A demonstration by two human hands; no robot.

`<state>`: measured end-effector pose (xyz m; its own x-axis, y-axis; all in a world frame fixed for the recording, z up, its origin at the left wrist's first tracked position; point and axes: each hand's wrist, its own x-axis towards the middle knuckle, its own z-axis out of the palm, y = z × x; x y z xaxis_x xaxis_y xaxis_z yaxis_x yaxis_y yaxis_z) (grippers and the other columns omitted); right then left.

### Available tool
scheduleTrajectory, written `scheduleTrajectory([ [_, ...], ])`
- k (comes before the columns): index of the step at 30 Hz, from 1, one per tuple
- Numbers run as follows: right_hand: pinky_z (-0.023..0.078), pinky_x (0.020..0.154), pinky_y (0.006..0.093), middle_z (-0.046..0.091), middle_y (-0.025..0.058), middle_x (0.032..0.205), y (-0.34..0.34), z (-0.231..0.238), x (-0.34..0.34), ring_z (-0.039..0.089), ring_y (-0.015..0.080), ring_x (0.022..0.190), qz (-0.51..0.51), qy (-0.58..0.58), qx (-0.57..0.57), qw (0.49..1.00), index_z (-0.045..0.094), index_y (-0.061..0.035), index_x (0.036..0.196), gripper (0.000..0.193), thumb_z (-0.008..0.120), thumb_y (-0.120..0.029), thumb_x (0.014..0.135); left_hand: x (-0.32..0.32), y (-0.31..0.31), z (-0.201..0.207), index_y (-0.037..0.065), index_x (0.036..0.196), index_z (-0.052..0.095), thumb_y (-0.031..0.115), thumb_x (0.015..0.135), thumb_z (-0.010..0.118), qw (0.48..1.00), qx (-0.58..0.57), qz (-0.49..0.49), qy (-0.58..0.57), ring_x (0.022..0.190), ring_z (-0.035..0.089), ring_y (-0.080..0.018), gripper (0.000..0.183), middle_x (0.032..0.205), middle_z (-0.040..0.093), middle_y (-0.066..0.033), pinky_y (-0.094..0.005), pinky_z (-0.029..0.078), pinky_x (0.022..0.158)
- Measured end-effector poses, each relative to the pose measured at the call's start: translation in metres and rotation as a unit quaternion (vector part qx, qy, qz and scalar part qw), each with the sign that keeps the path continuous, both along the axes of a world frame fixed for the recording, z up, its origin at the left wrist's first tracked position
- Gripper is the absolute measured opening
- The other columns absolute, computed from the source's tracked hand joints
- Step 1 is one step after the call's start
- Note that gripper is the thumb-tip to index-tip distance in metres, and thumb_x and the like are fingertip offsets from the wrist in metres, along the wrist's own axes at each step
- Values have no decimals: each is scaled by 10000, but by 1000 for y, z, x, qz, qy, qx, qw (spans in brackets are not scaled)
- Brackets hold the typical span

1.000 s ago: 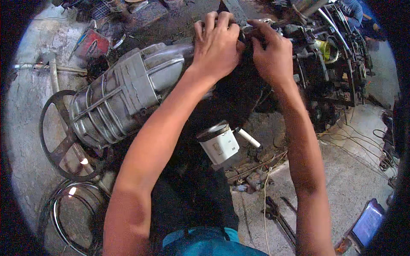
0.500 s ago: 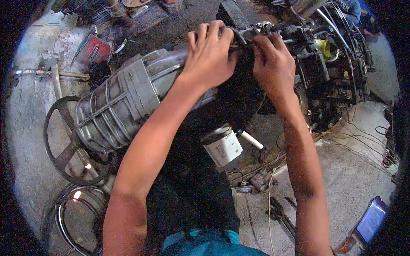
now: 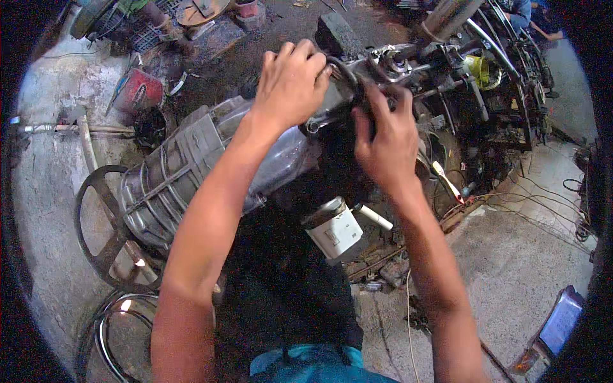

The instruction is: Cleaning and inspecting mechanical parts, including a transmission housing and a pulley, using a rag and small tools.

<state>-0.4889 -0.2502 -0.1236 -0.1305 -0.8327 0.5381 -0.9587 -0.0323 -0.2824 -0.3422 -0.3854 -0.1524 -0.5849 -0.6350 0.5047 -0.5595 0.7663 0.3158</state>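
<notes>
A ribbed grey metal gearbox casing (image 3: 191,150) lies aslant in front of me, its wider end up toward the middle. My left hand (image 3: 290,83) is over that end, fingers bent and closed at one end of a dark curved piece (image 3: 345,71), whose kind I cannot make out. To the right, my right hand (image 3: 388,140) has its thumb and fingers apart, slightly blurred, with the fingertips close to the other end of the curved piece. Whether they touch it cannot be told. Below my left hand, a metal rod with a round end (image 3: 313,126) sticks out.
Metal machine parts (image 3: 396,60) and a yellow container (image 3: 482,71) crowd the upper right. A white box-like container (image 3: 335,233) is below my hands. A steering wheel (image 3: 82,214) and a shiny ring (image 3: 102,338) lie left. Cables (image 3: 536,198) cross the floor at right.
Both hands have come a little left and nearer me; the right one has opened its fingers. The metal parts behind it now show more, as does a white-handled brush-like thing. The view has shifted slightly.
</notes>
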Motion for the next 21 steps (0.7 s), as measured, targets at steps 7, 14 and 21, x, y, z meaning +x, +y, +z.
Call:
scheduleTrajectory([
  [7, 510, 633, 475, 550, 124, 772, 23, -2, -25, 618, 361, 683, -26, 9, 183, 983, 583, -269, 1424, 641, 625, 13, 850, -4, -1, 19, 76, 882, 632, 214, 897, 631, 992, -28, -94, -82, 912, 608, -296, 139, 891, 622, -93, -450, 432, 778],
  [14, 491, 569, 503, 598, 152, 760, 5, -2, -59, 639, 404, 646, 35, -123, 99, 987, 572, -242, 1374, 579, 605, -20, 840, -4, -13, 16, 92, 805, 595, 216, 886, 635, 992, -12, -110, -64, 847, 605, -280, 154, 805, 620, -68, -448, 407, 746],
  [21, 517, 579, 518, 611, 145, 842, 16, -2, -53, 649, 395, 644, 37, 40, 146, 988, 575, -217, 1336, 483, 583, -77, 873, 16, -20, 14, 79, 834, 582, 210, 899, 640, 990, -3, -118, -80, 842, 601, -296, 157, 827, 608, -90, -445, 404, 723],
])
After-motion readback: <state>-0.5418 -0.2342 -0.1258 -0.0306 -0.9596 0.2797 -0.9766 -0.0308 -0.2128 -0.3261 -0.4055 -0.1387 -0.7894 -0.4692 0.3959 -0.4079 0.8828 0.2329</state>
